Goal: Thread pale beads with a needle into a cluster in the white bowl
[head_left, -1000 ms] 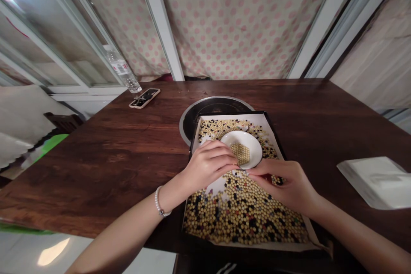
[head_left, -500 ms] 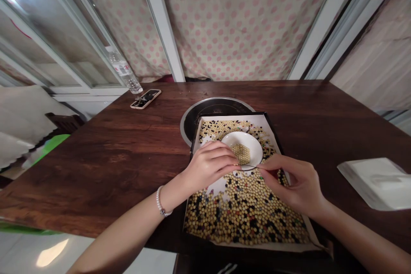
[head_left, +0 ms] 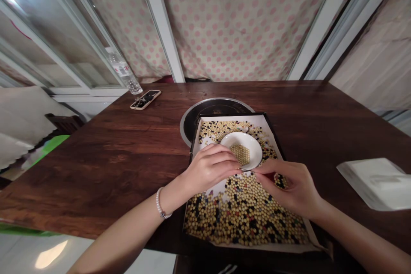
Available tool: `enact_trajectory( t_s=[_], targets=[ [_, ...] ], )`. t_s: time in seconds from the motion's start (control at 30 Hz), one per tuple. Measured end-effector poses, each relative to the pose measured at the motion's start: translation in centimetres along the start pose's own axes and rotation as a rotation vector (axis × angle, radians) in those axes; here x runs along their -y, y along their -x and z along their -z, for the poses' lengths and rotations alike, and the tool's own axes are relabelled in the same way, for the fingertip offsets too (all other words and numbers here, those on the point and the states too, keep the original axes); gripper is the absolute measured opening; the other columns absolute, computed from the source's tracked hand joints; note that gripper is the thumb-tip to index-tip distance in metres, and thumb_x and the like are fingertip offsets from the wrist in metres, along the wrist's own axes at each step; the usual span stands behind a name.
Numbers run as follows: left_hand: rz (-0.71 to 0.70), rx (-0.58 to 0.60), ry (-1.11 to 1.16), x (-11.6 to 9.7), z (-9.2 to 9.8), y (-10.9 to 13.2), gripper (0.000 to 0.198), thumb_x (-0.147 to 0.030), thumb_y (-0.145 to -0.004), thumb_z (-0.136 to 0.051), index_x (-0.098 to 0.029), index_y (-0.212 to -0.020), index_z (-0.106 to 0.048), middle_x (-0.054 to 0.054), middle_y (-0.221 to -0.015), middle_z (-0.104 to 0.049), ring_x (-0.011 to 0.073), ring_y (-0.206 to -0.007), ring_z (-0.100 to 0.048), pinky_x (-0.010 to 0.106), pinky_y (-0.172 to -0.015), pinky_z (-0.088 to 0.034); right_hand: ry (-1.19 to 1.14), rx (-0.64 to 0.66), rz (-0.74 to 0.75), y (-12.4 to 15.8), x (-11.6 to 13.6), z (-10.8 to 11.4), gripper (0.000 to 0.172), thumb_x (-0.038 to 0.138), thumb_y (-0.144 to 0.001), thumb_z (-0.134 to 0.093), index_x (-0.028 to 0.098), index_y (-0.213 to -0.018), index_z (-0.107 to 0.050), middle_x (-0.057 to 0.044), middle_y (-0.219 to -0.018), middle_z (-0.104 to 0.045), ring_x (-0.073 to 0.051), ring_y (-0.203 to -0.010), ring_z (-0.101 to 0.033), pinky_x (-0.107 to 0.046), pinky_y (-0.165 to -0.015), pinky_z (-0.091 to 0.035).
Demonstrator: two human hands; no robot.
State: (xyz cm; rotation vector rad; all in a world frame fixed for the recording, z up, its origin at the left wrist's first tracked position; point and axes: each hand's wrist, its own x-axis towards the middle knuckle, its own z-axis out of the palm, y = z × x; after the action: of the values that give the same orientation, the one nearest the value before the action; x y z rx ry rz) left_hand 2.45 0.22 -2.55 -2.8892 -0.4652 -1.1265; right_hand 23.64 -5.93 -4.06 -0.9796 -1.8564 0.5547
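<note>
A paper-lined dark tray (head_left: 276, 135) on the wooden table holds several mixed beans (head_left: 244, 218), yellow, black and a few coloured. A small white dish (head_left: 253, 147) with a pile of yellow beans sits in the tray's far half. My left hand (head_left: 210, 167), with a pearl bracelet on the wrist, rests closed by the dish's near-left rim, fingers pinched together. My right hand (head_left: 290, 186) is just right of it, fingers pinched over the beans near the dish's front edge. What either pinch holds is too small to make out.
A round black hob (head_left: 208, 109) is set into the table behind the tray. A phone (head_left: 145, 99) and a plastic water bottle (head_left: 123, 72) lie at the far left. A white packet (head_left: 375, 182) lies at the right. A dotted curtain hangs behind.
My right hand rose slightly half a second ago, then came back down to the beans by the dish's front edge. My left hand has stayed almost still.
</note>
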Motion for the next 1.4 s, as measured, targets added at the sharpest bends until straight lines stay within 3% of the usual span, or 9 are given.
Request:
enact_trajectory(
  t_s=[0.17,0.3,0.4,0.5,0.7,1.13,1.27,1.4],
  targets=[
    [0.041,-0.028,-0.007,0.1,-0.1,0.1,0.009,-0.026,-0.081,-0.063,-0.018,-0.085,-0.065,-0.001,-0.081,-0.071,0.0136,-0.082,-0.062,0.03,-0.075,-0.052,-0.013,-0.138,0.005,0.5,0.0,0.2,0.017,0.008,-0.072,-0.061,0.021,-0.082,-0.059,0.002,-0.065,-0.061,-0.012,-0.056,-0.057,-0.024,-0.05,-0.045],
    [0.047,-0.024,-0.014,0.2,-0.1,0.1,0.009,-0.027,-0.081,-0.063,-0.018,-0.084,-0.065,-0.001,-0.081,-0.071,0.0141,-0.082,-0.062,0.031,-0.074,-0.052,-0.026,-0.172,0.035,0.6,0.1,0.2,0.018,0.007,-0.072,-0.06,0.022,-0.082,-0.058,0.002,-0.063,-0.059,-0.012,-0.055,-0.056,-0.025,-0.049,-0.044],
    [0.05,-0.015,-0.029,0.2,-0.1,0.1,0.01,-0.028,-0.082,-0.062,-0.019,-0.085,-0.064,-0.001,-0.081,-0.071,0.0143,-0.083,-0.062,0.031,-0.074,-0.052,-0.002,-0.121,0.01,0.3,0.3,0.1,0.014,0.009,-0.073,-0.059,0.021,-0.08,-0.057,0.002,-0.062,-0.059,-0.011,-0.055,-0.055,-0.024,-0.048,-0.043],
    [0.036,0.003,-0.035,0.1,-0.1,0.1,0.01,-0.028,-0.083,-0.061,-0.019,-0.087,-0.064,-0.001,-0.082,-0.071,0.0144,-0.085,-0.062,0.031,-0.075,-0.052,0.016,0.018,-0.028,-0.1,0.2,0.0,0.008,0.012,-0.077,-0.057,0.019,-0.078,-0.06,0.002,-0.062,-0.059,-0.009,-0.053,-0.052,-0.022,-0.048,-0.042],
    [-0.048,0.091,-0.036,-0.5,0.0,0.0,0.01,-0.027,-0.084,-0.06,-0.018,-0.086,-0.063,-0.001,-0.082,-0.07,0.0144,-0.087,-0.061,0.028,-0.07,-0.05,0.005,0.173,-0.058,-0.5,0.0,-0.4,0.012,0.015,-0.081,-0.055,0.017,-0.081,-0.066,-0.001,-0.068,-0.065,-0.009,-0.054,-0.054,-0.023,-0.048,-0.042],
    [-0.019,0.058,-0.093,-0.6,0.0,0.1,0.012,-0.027,-0.084,-0.06,-0.016,-0.087,-0.063,0.001,-0.08,-0.07,0.0135,-0.08,-0.064,0.028,-0.068,-0.054,0.04,0.046,-0.103,-0.4,0.3,-0.2,0.009,0.017,-0.078,-0.056,0.02,-0.075,-0.064,0.002,-0.062,-0.062,-0.01,-0.053,-0.053,-0.022,-0.048,-0.043],
    [0.027,0.07,-0.062,-0.5,0.0,0.3,0.012,-0.026,-0.086,-0.056,-0.016,-0.086,-0.063,0.001,-0.077,-0.071,0.0109,-0.068,-0.066,0.024,-0.058,-0.054,0.03,0.063,-0.165,-0.5,0.3,-0.2,0.009,0.017,-0.078,-0.055,0.019,-0.074,-0.063,0.002,-0.062,-0.062,-0.01,-0.054,-0.055,-0.022,-0.048,-0.043],
    [0.009,0.056,-0.067,-0.5,0.0,0.3,0.01,-0.024,-0.086,-0.057,-0.017,-0.087,-0.063,0.001,-0.078,-0.071,0.0121,-0.07,-0.067,0.025,-0.058,-0.054,0.012,0.075,-0.178,-0.5,0.3,-0.2,0.008,0.016,-0.077,-0.055,0.018,-0.072,-0.062,0.002,-0.062,-0.061,-0.01,-0.054,-0.054,-0.022,-0.049,-0.043]
  ],
)
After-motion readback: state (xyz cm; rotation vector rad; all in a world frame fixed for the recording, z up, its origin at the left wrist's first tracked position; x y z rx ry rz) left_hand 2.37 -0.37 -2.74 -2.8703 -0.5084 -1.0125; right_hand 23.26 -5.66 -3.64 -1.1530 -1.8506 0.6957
